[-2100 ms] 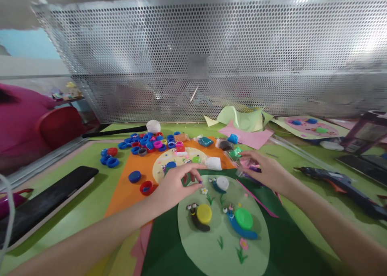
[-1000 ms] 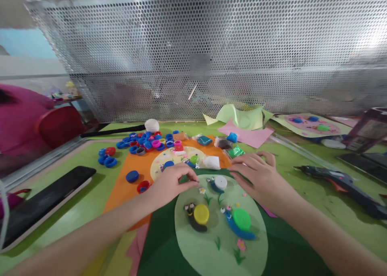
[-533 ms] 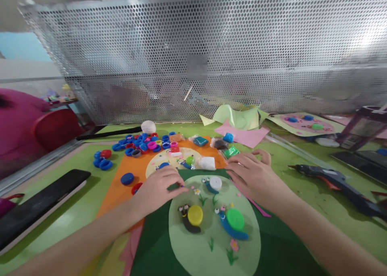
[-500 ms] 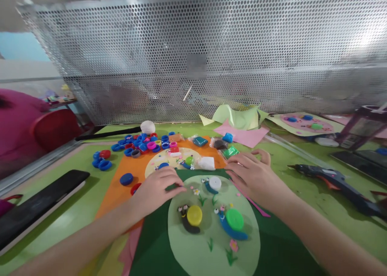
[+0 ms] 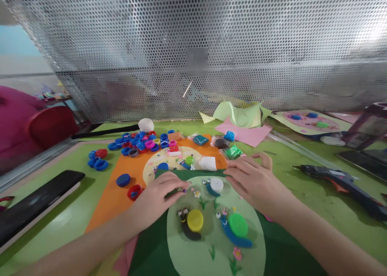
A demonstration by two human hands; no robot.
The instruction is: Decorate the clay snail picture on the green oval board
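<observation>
A pale green oval sheet (image 5: 211,247) lies on a dark green sheet (image 5: 151,247). Three clay snails sit on it, with a white cap (image 5: 216,185), a yellow cap (image 5: 195,220) and a green cap (image 5: 238,224) as shells. My left hand (image 5: 159,195) rests at the oval's upper left edge. Its fingers are curled and pinched over a tiny purple piece (image 5: 183,190). My right hand (image 5: 254,181) lies flat, fingers stretched out, on the oval's upper right edge beside the white-capped snail.
An orange sheet (image 5: 117,203) holds a heap of bottle caps (image 5: 139,141) and clay packets (image 5: 232,152). A glue gun (image 5: 341,183) lies to the right, a black slab (image 5: 36,203) to the left. A perforated metal screen (image 5: 211,46) stands behind. Someone in pink (image 5: 18,123) sits at far left.
My right hand let go of a clear packet with pink in it and now lies flat on the sheet. My left hand slid from the oval's top towards its left edge.
</observation>
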